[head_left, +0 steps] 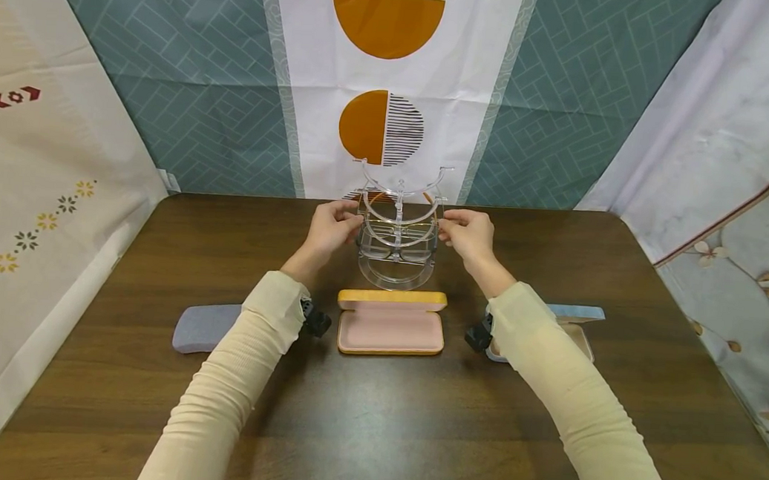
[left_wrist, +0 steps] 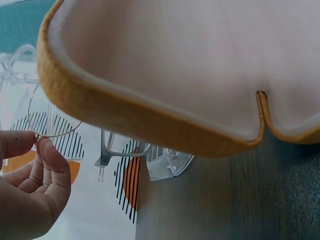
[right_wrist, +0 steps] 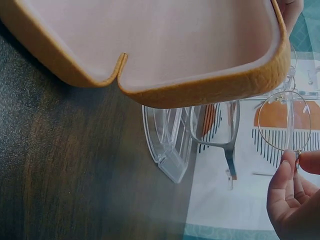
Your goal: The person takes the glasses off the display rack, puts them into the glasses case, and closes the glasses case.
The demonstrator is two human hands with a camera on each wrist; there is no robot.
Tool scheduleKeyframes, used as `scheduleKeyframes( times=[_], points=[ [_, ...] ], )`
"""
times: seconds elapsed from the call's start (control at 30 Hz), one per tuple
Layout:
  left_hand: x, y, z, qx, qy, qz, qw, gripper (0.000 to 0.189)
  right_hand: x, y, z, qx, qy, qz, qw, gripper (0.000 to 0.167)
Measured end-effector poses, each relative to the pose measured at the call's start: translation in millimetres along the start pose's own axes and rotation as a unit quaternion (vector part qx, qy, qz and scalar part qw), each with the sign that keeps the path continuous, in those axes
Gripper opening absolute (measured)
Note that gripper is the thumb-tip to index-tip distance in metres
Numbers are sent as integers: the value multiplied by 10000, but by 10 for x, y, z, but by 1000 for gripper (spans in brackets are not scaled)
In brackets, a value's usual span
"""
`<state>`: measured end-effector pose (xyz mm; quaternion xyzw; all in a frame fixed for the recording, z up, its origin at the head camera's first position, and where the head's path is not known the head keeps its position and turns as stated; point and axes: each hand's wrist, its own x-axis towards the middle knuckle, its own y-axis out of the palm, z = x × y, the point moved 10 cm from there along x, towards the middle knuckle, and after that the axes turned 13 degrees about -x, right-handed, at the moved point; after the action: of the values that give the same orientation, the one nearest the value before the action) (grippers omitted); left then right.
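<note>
A clear tiered display stand (head_left: 398, 215) rises at the back of the table, between the two hands. Thin gold-rimmed round glasses (right_wrist: 280, 120) are at the stand's tiers, held from both sides. The left hand (head_left: 328, 232) pinches their left end between thumb and fingers, as the left wrist view also shows. At the opposite end, the right hand (head_left: 470, 238) pinches the frame near the hinge. Grey-framed glasses (right_wrist: 230, 150) sit on a lower tier. Whether the gold pair bears on the stand cannot be told.
An open yellow glasses case (head_left: 390, 353) with pink lining lies in front of the stand. Left of it is a grey-blue case (head_left: 204, 328); to the right, an open light-blue case (head_left: 576, 313) is partly behind the right sleeve. A patterned cloth (head_left: 533, 131) hangs behind the table.
</note>
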<state>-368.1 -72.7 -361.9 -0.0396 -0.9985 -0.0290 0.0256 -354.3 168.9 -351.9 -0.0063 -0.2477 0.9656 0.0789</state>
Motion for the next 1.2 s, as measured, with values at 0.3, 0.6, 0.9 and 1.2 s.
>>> scheduleKeyframes(
  times=[0.3,0.6,0.9,1.2],
  points=[
    [-36,-6,-76,51,176,-23,9998,33,-43,-33,51,56,-66,-7,10000,26],
    [-110,-31,-162,-6,297,-73,9995,33,-124,-40,125,95,-145,44,9998,27],
    [-215,-51,-219,20,311,-80,9995,33,-234,-69,173,191,-223,130,9995,29],
    [-347,-77,-268,-11,387,-67,9992,32,-351,-80,204,226,-273,262,9990,31]
  ],
)
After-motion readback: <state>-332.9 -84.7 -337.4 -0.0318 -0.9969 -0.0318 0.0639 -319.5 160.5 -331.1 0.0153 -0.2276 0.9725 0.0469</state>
